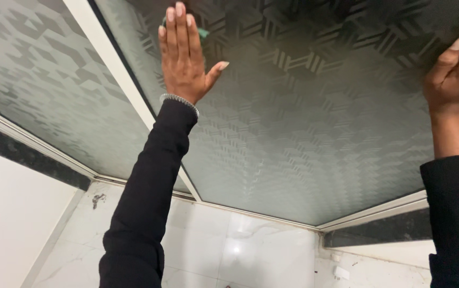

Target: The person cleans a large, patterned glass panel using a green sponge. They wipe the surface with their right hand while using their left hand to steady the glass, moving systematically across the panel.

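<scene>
My left hand [184, 53] is raised flat against a frosted, patterned glass pane [304, 128], fingers together and thumb out. A green cloth [203, 33] peeks out from under its fingers, pressed to the glass. A thin bracelet circles the wrist above a black sleeve. My right hand [456, 74] rests on the same pane at the far right edge of view, thumb up, with a ring on one finger; its fingers are cut off by the frame.
A white frame bar [117, 69] divides this pane from a second frosted pane [37, 80] on the left. Below the window runs a white frame edge, a dark stone sill [21, 152] and white marble wall tiles [240, 245].
</scene>
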